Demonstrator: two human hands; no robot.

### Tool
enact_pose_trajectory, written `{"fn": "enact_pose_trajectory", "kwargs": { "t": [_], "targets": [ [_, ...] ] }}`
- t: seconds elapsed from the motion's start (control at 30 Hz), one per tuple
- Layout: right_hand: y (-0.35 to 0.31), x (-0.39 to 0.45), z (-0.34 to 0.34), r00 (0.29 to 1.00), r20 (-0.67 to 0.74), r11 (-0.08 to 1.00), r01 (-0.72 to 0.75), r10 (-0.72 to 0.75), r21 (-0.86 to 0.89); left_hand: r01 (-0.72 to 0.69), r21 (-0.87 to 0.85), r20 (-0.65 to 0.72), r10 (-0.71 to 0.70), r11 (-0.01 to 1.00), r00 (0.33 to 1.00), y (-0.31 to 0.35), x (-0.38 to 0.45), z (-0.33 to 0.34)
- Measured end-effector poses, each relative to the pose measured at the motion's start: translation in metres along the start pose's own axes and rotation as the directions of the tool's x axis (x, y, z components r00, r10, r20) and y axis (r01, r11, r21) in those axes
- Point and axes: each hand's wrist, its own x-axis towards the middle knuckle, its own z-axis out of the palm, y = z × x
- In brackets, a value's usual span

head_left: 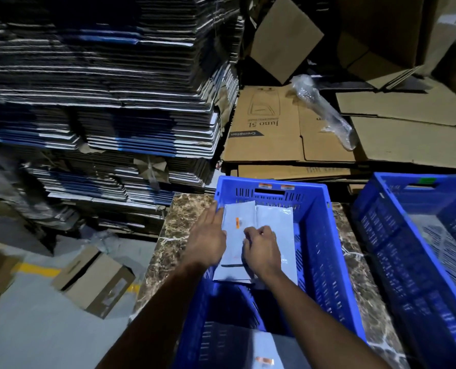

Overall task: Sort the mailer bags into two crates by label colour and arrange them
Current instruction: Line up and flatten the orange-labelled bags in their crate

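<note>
Both my hands are inside a blue crate [320, 235] with orange stickers on its far wall. Pale grey mailer bags [275, 217] stand in a row at its far end; the front one shows a small orange label [239, 221]. My left hand [208, 235] lies flat with straight fingers against the left edge of the bags. My right hand [261, 249] has curled fingers pressing on the front bag's face; whether it pinches it is unclear. Another mailer bag with an orange label [264, 350] lies at the crate's near end. A second blue crate [381, 235] with a green sticker stands to the right.
Both crates sit on a brown marble-patterned table [179, 225]. Tall stacks of flattened cartons [101, 102] rise at the left. Flat brown cardboard [275, 129] and a roll of clear plastic [325, 110] lie behind. A small box [93, 280] sits on the floor at the left.
</note>
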Motion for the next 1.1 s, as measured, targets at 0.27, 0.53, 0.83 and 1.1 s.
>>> {"fn": "enact_pose_trajectory", "kwargs": {
  "t": [0.27,0.53,0.83,1.1],
  "targets": [
    [-0.013,0.059,0.038,0.96,0.164,0.941,0.259,-0.226,-0.219,0.027,-0.005,-0.022,-0.027,1.0,0.999,-0.002,0.005,0.001],
    [-0.01,0.072,0.072,0.96,0.247,0.953,0.193,-0.134,-0.234,-0.105,-0.058,-0.221,0.09,0.993,0.971,-0.016,0.001,0.018],
    [-0.003,0.074,0.084,0.956,0.267,0.942,0.195,-0.121,-0.273,-0.109,-0.117,-0.212,0.082,0.987,0.974,-0.015,-0.001,0.015],
    [-0.014,0.06,0.061,0.962,0.241,0.924,0.207,-0.131,-0.323,-0.006,-0.063,-0.115,-0.001,0.998,0.993,-0.006,0.001,0.009]
  ]
}}
